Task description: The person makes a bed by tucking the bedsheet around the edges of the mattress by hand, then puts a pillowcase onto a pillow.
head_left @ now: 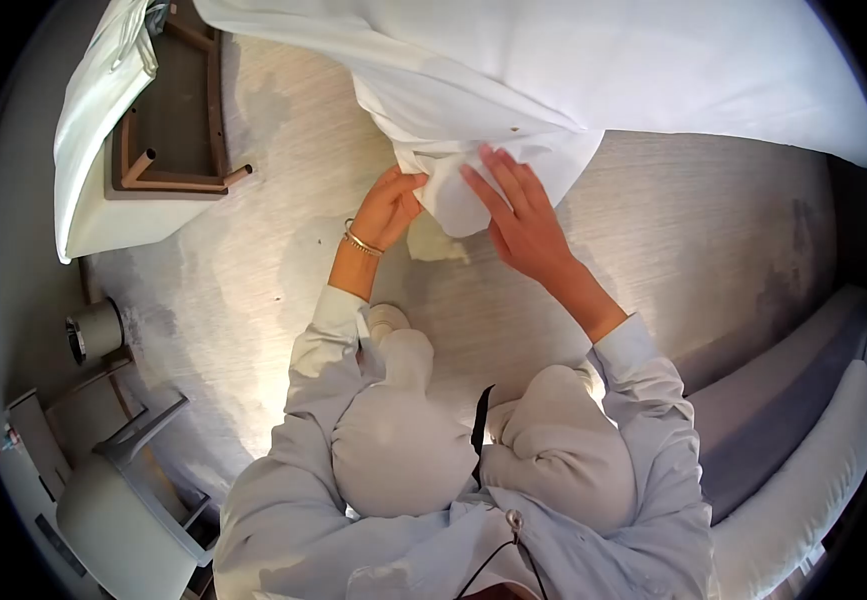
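Note:
A large white sheet [653, 60] spreads across the upper part of the view, and its lower corner hangs over the floor in front of my knees. My left hand [390, 207] is closed at the left side of that corner, pinching the sheet's edge between thumb and fingers. Against the creased cloth to the right, my right hand [527, 222] lies with its fingers stretched out, holding nothing. A small dark speck shows on the sheet just above its fingertips. Bracelets circle my left wrist.
At the upper left, wooden furniture [215, 110] lies tipped with its legs sticking out, partly beside white fabric. A small bin [96, 331] and a pale chair [123, 520] are at the left. Grey cushioned seating [773, 400] with a pale pillow [803, 525] lines the right side.

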Demonstrator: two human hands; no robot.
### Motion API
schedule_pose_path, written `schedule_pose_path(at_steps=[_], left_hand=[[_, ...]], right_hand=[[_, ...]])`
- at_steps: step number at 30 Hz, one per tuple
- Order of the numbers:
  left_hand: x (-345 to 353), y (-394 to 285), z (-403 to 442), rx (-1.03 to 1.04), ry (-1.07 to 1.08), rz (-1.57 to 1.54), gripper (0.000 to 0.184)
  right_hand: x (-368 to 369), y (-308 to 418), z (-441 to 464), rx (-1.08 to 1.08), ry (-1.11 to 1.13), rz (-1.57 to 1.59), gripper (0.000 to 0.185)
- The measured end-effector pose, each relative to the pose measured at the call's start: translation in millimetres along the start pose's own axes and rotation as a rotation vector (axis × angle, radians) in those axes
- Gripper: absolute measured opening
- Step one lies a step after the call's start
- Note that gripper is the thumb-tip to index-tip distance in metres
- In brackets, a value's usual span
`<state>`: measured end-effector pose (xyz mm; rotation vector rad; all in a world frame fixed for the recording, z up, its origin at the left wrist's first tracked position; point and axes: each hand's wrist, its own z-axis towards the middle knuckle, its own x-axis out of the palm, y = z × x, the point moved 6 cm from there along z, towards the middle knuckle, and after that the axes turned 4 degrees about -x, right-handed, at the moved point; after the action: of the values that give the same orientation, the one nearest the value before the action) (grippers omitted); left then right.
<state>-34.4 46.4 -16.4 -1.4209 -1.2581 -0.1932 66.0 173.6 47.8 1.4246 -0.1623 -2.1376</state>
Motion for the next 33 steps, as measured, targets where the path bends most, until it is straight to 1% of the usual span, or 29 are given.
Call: schedule_pose_path(at_steps=[2,3,5,6,7,9,10,11,12,13,15,16,18,19,21,25,27,28,30,31,33], left_hand=[[16.8,-8.5,-9.2,0.086,-0.023,0.142,0.03],[50.3,38.7,13.3,0.088,0.042,-0.012,0.03],[46.1,25.0,8.7,0.101,-0.18,0.43,0.026],[56.5,23.4,-8.5,0.173,-0.254,0.474,0.025],[56.6,18.8,-12.5,0.173,-0.256,0.486,0.025],[54.0,7.2,-18.5,0.249,-0.425,0.794,0.023],[55.7,5.8,-19.2,0.248,-0.413,0.798,0.023],[74.2,-14.0,-28.4,0.639,-0.399,1.19,0.023],[96.3,-18.2,-41.9,1.038,-0.359,1.554,0.024],[92.1,-15.7,-41.6,1.038,-0.343,1.561,0.024],[92.5,-3.5,-42.7,1.216,-0.254,1.833,0.03],[90.7,-2.6,-40.8,1.213,-0.229,1.841,0.03],[92.4,-3.3,-37.6,1.252,-0.349,1.985,0.031],[96.5,-1.5,-35.4,1.246,-0.326,1.994,0.031],[101.3,-5.0,-34.6,1.217,-0.496,1.936,0.03],[85.8,-9.6,-38.7,1.166,-0.471,1.923,0.029],[80.1,1.8,-41.6,1.068,-0.124,1.873,0.031],[77.1,7.1,-40.0,1.053,-0.11,1.877,0.031],[79.4,24.0,-39.9,1.246,-0.093,2.051,0.036],[78.9,26.2,-36.5,1.244,-0.075,2.051,0.036],[76.5,19.4,-25.7,1.211,-0.247,2.172,0.051]], right_hand=[[-9.1,-1.0,8.2,0.029,-0.135,-0.049,0.066],[-40.9,-22.3,-19.8,0.033,0.002,-0.146,0.066],[-26.6,-36.5,-14.7,0.074,-0.016,-0.216,0.065],[-24.5,-29.2,-19.3,0.089,-0.006,-0.207,0.064],[-22.0,-28.9,-14.7,0.09,-0.016,-0.201,0.064],[-22.4,-28.3,-8.3,0.063,-0.007,-0.302,0.063],[-25.0,-29.1,-5.7,0.071,-0.013,-0.31,0.063],[-25.2,-29.7,-0.9,0.065,-0.034,-0.311,0.062],[-25.3,-30.2,0.2,0.061,-0.042,-0.309,0.062],[-25.0,-33.8,0.5,0.073,-0.051,-0.311,0.062],[-24.2,-35.1,2.3,0.003,-0.103,-0.417,0.06],[-21.6,-34.7,2.1,0.022,-0.113,-0.416,0.06],[-18.9,-32.3,1.8,0.057,-0.162,-0.411,0.058],[-17.7,-34.3,1.1,0.075,-0.169,-0.407,0.058],[-17.2,-34.2,0.6,0.044,-0.184,-0.441,0.058],[-22.1,-33.8,3.6,0.049,-0.184,-0.429,0.057],[-20.9,-32.9,3.0,0.061,-0.179,-0.415,0.054],[-23.2,-33.5,3.4,0.077,-0.178,-0.409,0.054],[-28.6,-30.3,1.3,0.053,-0.221,-0.397,0.054],[-27.6,-29.8,0.6,0.066,-0.224,-0.399,0.054],[-27.6,-29.5,1.6,0.083,-0.255,-0.411,0.051]])
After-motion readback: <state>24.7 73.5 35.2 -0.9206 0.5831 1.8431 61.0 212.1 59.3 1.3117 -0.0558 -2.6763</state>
